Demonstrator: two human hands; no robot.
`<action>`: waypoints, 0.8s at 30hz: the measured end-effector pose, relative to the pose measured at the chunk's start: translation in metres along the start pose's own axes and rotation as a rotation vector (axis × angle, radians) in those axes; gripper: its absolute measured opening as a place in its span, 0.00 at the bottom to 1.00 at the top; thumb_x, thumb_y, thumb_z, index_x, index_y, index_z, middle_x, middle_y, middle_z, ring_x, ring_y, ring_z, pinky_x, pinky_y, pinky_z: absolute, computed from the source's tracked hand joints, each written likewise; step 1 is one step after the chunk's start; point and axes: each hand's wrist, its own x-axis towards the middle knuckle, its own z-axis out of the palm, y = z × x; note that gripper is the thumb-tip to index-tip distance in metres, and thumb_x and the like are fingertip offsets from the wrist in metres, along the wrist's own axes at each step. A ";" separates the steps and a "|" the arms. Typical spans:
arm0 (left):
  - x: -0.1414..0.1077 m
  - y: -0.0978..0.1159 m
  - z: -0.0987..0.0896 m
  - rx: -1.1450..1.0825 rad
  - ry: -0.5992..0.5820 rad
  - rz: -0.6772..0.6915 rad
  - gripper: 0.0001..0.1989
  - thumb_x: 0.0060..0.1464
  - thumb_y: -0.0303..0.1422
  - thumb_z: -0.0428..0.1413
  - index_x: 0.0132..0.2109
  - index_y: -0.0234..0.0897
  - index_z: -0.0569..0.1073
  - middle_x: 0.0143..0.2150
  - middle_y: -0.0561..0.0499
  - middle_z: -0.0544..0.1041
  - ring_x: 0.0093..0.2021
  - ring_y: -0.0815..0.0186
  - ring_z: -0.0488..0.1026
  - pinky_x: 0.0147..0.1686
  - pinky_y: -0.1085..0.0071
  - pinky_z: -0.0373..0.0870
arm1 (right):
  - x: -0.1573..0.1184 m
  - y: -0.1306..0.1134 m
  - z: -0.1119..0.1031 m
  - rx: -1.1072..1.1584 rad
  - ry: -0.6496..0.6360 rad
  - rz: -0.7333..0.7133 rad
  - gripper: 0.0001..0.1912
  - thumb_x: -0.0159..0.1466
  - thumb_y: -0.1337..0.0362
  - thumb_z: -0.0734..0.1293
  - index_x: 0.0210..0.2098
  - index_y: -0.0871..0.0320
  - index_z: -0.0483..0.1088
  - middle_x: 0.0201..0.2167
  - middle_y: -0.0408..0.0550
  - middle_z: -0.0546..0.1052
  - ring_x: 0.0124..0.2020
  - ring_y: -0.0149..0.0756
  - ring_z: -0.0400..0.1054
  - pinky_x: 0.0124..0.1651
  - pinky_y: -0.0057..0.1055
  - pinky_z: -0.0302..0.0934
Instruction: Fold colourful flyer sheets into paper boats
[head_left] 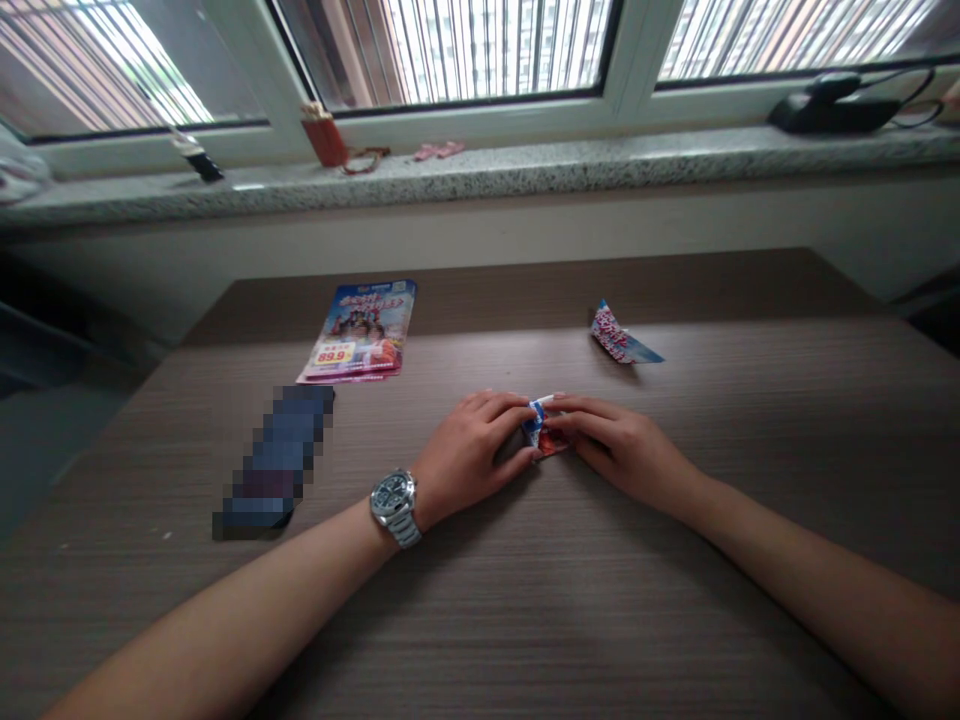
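A small piece of folded printed paper [551, 438], blue, white and red, lies on the table between my hands. My left hand [472, 448], with a metal watch [394, 497] at its wrist, holds the paper's left side with thumb and fingers. Fingers of my right hand [622, 445] press on its right side. Parts of the paper are hidden under my fingertips. Beyond my right hand stands another folded paper piece [621, 338], pink and blue, with a pointed tip raised.
A stack of printed flyers [364, 325] lies at the back left of the wooden table [480, 620]. Nearer, a dark, pixelated phone-like object [277, 460] rests left of my watch. The stone windowsill [525, 175] holds a red box [324, 137] and a black device with cables [836, 105].
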 end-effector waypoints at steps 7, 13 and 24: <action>0.000 0.003 0.001 0.030 0.021 -0.041 0.22 0.62 0.43 0.58 0.59 0.40 0.71 0.55 0.43 0.73 0.55 0.54 0.70 0.57 0.53 0.68 | 0.002 -0.001 0.002 -0.089 0.025 -0.006 0.13 0.69 0.66 0.66 0.52 0.52 0.73 0.54 0.54 0.76 0.56 0.45 0.69 0.57 0.46 0.67; 0.001 0.000 0.001 -0.004 -0.004 0.012 0.23 0.61 0.40 0.59 0.62 0.43 0.69 0.62 0.44 0.70 0.62 0.53 0.66 0.62 0.53 0.66 | 0.002 -0.001 0.002 -0.061 0.002 -0.023 0.15 0.69 0.66 0.66 0.54 0.51 0.71 0.54 0.53 0.75 0.56 0.45 0.68 0.57 0.45 0.67; 0.001 -0.007 -0.002 -0.084 -0.023 0.012 0.19 0.60 0.38 0.61 0.56 0.40 0.72 0.59 0.43 0.74 0.57 0.56 0.73 0.57 0.58 0.72 | 0.004 -0.003 -0.002 -0.048 -0.061 -0.014 0.15 0.71 0.66 0.64 0.55 0.52 0.71 0.56 0.55 0.73 0.57 0.44 0.66 0.58 0.45 0.64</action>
